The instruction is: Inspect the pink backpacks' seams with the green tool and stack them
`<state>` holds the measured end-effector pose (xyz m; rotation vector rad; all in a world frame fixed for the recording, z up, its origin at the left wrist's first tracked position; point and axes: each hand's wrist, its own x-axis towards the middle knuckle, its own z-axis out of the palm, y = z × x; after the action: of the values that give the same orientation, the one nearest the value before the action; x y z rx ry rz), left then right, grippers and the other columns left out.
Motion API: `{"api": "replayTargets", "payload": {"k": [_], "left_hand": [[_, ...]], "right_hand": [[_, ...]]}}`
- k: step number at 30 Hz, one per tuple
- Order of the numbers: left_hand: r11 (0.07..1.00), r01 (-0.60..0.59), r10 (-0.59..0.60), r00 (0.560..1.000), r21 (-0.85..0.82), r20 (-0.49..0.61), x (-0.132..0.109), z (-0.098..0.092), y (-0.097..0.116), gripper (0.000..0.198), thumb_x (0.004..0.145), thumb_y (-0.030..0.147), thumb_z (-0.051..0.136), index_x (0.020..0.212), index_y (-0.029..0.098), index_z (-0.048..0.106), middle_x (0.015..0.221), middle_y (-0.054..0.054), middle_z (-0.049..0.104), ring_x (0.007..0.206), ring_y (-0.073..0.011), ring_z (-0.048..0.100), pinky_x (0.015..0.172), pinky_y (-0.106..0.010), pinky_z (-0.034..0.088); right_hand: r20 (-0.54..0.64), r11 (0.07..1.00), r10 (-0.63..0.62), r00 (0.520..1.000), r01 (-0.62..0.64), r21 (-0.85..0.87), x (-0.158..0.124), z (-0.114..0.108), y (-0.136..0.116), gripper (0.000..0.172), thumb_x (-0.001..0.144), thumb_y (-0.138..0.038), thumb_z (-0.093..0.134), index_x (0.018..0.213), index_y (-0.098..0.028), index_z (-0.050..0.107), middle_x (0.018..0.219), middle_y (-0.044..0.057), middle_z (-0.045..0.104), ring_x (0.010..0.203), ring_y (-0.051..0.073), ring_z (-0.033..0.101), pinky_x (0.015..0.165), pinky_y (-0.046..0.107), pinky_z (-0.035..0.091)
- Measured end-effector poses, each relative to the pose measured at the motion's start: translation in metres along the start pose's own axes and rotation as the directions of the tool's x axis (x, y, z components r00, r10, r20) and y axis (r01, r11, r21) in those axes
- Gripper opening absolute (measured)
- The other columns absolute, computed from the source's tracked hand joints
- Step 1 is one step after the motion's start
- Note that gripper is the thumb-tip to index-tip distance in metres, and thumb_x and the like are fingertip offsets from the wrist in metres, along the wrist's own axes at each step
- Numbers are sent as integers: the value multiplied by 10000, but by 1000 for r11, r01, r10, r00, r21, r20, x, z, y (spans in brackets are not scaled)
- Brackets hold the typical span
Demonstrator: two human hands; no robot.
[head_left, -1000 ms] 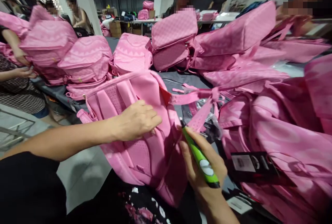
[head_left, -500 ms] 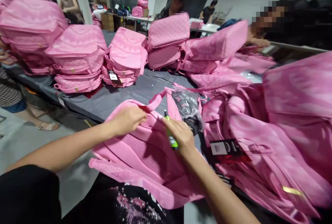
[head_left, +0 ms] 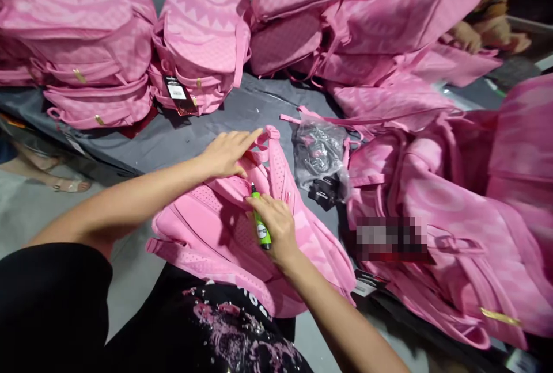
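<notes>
A pink padded fabric backpack [head_left: 224, 235] is lain back-up at the grey table's [head_left: 181, 137] near edge. It is pressed by the flat, open left hand [head_left: 227, 153]. A green lighter [head_left: 260, 228] is gripped in the closed right hand [head_left: 276, 226].

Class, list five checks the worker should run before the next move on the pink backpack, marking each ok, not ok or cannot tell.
1. Pink fabric backpack lies padded back up at the edge of the grey table: ok.
2. Left hand rests open on the backpack's top beside the pink carry loop: ok.
3. Right hand grips the slim green lighter-like tool: ok.
4. Tool's tip points toward the backpack; whether it is lit: cannot tell.
5. Clear plastic bag lies apart from the tool's tip: ok.
</notes>
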<state>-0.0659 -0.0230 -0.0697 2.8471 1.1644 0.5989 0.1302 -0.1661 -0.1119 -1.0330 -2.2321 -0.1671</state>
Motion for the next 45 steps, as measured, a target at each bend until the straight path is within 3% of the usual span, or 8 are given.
{"api": "replayTargets", "payload": {"k": [2,5,9,14,20,28,36,45], "left_hand": [[987,-162,163,980,19,-118,-7,6,1,1042,811,461,749,1592,142,138,1583,-219,354,1449,-336,359,1162,-486,319],[948,-307,316,942,84,-116,-10,15,10,1097,762,483,787,1594,215,125,1662,-235,147,1538,-391,152,1200,-623,166],[962,-242,242,970,131,15,3,25,22,1211,676,366,860,1598,249,84,1675,-249,-5,1542,-465,37,1139,-753,94],[979,-180,176,983,96,53,4,25,29,1094,787,295,774,1605,257,49,1684,-219,7,1536,-428,156,1164,-652,214],[976,-192,187,981,101,59,-1,22,29,907,887,218,643,1605,224,89,1686,-208,13,1540,-428,137,1179,-651,193],[968,-230,215,967,100,140,12,25,23,1164,730,331,816,1605,271,50,1690,-195,-27,1543,-462,43,1135,-713,189],[970,-225,208,963,91,170,10,23,23,888,859,224,653,1586,261,144,1695,-172,8,1537,-422,158,1163,-634,221],[990,-138,136,989,42,50,6,27,19,1014,827,253,685,1601,282,30,1694,-166,3,1545,-449,27,1148,-731,87]], "right_hand": [[20,999,29,999,-29,16,2,-2,5,354,937,-241,566,1284,-211,636,1140,119,749,1084,278,685,845,418,514],[29,994,57,998,-59,92,8,-5,12,394,954,-446,565,1258,-211,652,1057,115,764,989,280,709,825,426,524],[47,946,247,968,-251,206,12,-10,20,469,966,-496,513,1332,-209,571,1067,114,763,962,268,725,832,423,552],[124,873,431,894,-447,193,21,-39,28,262,929,-407,610,1113,-227,659,985,75,777,856,232,741,773,375,577],[349,895,272,897,-369,250,43,-63,32,299,953,-380,593,1184,-215,688,1092,70,775,955,235,732,857,389,557],[456,930,196,868,-312,194,55,-62,37,267,933,-277,566,1151,-228,713,1023,63,772,882,221,718,831,388,573],[461,963,94,883,-198,183,54,-60,42,291,944,-311,609,1205,-226,706,1105,67,776,962,249,714,893,447,528],[618,997,60,784,-83,9,76,-47,41,248,894,-233,593,1073,-219,765,920,72,784,829,256,672,798,430,457]]}}
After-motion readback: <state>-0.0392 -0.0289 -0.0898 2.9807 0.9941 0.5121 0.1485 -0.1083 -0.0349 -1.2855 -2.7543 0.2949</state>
